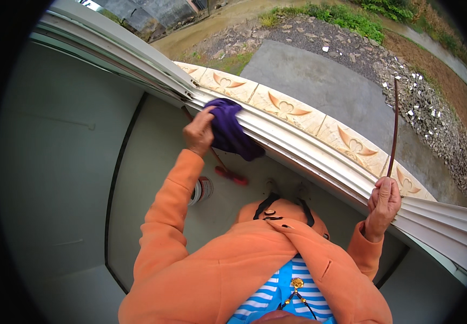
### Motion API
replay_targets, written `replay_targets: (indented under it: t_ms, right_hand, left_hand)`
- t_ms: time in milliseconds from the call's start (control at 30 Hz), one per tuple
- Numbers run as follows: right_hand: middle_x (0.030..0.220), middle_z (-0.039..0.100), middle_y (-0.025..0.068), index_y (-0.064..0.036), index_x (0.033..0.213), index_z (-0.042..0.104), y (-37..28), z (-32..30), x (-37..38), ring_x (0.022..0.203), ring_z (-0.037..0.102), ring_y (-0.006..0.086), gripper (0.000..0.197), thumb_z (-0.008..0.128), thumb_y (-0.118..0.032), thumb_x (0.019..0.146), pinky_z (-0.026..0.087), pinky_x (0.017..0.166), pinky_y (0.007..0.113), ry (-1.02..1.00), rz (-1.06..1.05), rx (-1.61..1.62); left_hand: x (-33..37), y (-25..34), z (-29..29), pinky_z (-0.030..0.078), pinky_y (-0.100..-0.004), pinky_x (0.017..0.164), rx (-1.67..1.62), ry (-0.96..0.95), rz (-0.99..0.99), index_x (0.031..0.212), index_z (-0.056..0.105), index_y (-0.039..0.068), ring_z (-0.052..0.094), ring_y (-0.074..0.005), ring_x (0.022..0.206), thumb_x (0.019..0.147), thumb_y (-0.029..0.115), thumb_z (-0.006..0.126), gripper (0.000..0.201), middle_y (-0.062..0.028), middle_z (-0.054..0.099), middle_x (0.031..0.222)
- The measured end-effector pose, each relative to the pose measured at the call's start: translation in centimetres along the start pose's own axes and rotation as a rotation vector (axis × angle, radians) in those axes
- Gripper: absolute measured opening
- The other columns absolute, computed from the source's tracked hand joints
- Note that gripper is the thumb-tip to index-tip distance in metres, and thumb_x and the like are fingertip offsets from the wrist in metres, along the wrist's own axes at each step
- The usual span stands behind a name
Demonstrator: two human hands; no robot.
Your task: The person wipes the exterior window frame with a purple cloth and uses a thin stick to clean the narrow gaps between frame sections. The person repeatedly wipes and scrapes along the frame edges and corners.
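My left hand (199, 131) is closed on a dark purple cloth (227, 123). The cloth lies over the inner side of the white window track (304, 152), and its lower end hangs down inside, slightly blurred. Over at the right end of the track, my right hand (383, 205) grips the bottom of a thin reddish-brown rod (395, 127). That rod stands nearly upright, its top reaching out past the sill. Orange sleeves cover both my arms.
Beyond the track runs an outer sill of cream tiles (283, 106) with orange leaf patterns. Outside lie a concrete slab (309, 75) and a gravel heap (433, 129). Indoors, a white bucket (204, 189) and a red-headed broom (231, 176) are on the floor.
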State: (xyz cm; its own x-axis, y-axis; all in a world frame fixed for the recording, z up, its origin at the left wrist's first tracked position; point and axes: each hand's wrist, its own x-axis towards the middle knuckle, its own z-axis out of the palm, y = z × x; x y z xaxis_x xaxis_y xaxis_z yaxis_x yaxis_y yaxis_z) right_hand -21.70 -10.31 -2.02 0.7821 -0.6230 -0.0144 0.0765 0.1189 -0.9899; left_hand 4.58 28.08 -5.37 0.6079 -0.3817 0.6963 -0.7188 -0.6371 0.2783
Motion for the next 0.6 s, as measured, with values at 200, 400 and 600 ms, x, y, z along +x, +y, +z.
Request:
replay_targets:
  t_ms: [200,400,600]
  right_hand:
    - [0.057,0.035,-0.0092,-0.0051,0.087,0.055,-0.1,0.5,-0.2,0.047,0.027,-0.0008,0.026,0.051,-0.024,0.104,0.019,0.043,0.019,-0.061,-0.004,-0.034]
    - [0.058,0.036,-0.0083,-0.0011,0.09,0.057,-3.0,-1.6,-1.4,0.049,0.028,-0.0002,0.025,0.052,-0.022,0.103,0.018,0.044,0.02,0.179,-0.192,0.002]
    - [0.059,0.039,-0.0079,-0.0009,0.09,0.059,-5.3,-3.2,-3.6,0.05,0.031,0.0005,0.025,0.053,-0.022,0.103,0.021,0.045,0.02,0.247,-0.28,-0.087]
  left_hand:
    - [1.0,-8.7,-4.8,0.056,-0.0379,0.078,0.411,-0.04,-0.062,0.1,0.071,0.008,0.069,-0.0329,0.09,0.085,0.003,0.062,0.018,-0.0143,0.071,0.103]
    - [7.2,-4.7,-12.6,0.053,-0.0325,0.08,0.335,0.273,-0.366,0.113,0.067,-0.002,0.068,-0.0205,0.088,0.097,0.015,0.058,0.025,-0.0129,0.073,0.101]
    - [13.2,7.2,-10.8,0.048,-0.0263,0.075,-0.099,0.03,0.022,0.099,0.065,-0.008,0.058,-0.014,0.086,0.1,0.015,0.054,0.025,-0.0084,0.063,0.102]
